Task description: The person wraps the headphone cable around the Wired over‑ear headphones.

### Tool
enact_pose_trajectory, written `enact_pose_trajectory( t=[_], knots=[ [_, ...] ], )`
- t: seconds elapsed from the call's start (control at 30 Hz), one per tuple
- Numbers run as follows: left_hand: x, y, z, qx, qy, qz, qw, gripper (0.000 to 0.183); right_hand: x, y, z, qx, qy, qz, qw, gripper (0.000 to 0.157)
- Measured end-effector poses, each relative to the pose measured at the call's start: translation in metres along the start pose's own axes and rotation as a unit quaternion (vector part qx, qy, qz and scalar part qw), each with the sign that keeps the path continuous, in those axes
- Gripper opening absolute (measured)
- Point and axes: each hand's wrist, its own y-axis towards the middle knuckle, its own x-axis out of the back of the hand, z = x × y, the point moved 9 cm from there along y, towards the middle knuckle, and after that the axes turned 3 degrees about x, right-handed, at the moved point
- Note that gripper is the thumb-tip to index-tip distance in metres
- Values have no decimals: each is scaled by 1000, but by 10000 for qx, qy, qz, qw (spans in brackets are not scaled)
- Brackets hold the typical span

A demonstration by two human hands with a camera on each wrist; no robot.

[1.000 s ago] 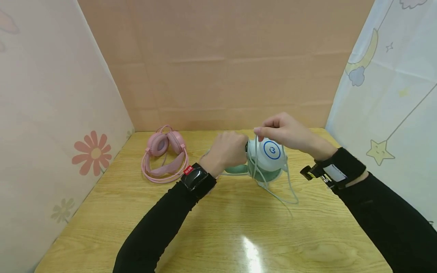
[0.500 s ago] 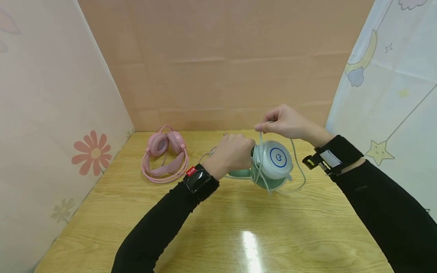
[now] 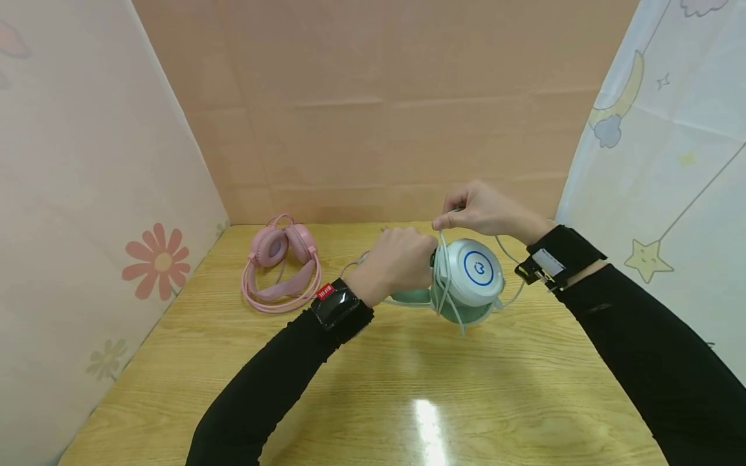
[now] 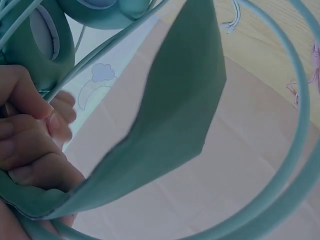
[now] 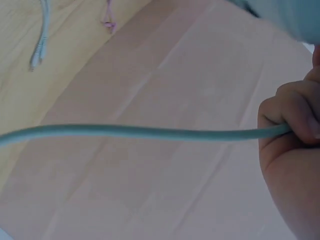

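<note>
A pair of mint-green and white headphones (image 3: 479,270) hangs tilted just above the table, a blue-ringed white ear cup facing my head camera. My left hand (image 3: 399,262) grips its headband, and the left wrist view shows the fingers curled round the green padded band (image 4: 175,100). Several turns of pale cable (image 3: 444,275) lie round the headphones beside that hand. Above the ear cup, my right hand (image 3: 486,210) pinches the cable between thumb and fingers. In the right wrist view a stretch of cable (image 5: 125,131) runs out from the fist.
Pink headphones (image 3: 282,265) with their cable coiled round them lie on the wooden table (image 3: 315,401) at the left. A pale cable's plug end (image 5: 37,55) lies on the table. Patterned cloth walls stand left and right, with a plain beige one behind.
My right hand has risen slightly with the cable, and the hanging loop at the right has drawn up. The left hand and green headphones have shifted a little to the right.
</note>
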Motion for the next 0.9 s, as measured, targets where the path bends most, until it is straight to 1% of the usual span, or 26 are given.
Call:
enact_pose_trajectory(
  t=[0.13,0.27,0.4,0.53,0.6,0.73,0.83,0.9],
  knots=[
    [0,1,1,20,-54,50,10000,36,-12,-1,-15,27,319,199,9993,26],
    [-1,0,3,21,-83,82,9999,37,-29,-4,-28,69,727,513,9960,34],
    [-2,-1,4,-18,-210,99,9997,34,-40,-8,-40,-61,1201,706,9902,37],
    [2,-2,4,-15,-353,39,9994,32,-49,-13,-50,-267,1544,861,9839,40],
    [3,-1,4,-16,-431,41,9991,32,-55,-16,-56,-392,1818,932,9781,42],
    [4,1,3,-36,-564,138,9983,30,-69,-22,-64,-549,2401,1060,9634,34],
    [3,1,3,-36,-635,170,9978,30,-77,-24,-63,-397,2689,1192,9549,26],
    [3,1,4,0,-673,156,9976,31,-80,-25,-58,-251,2901,1253,9484,25]
  ],
)
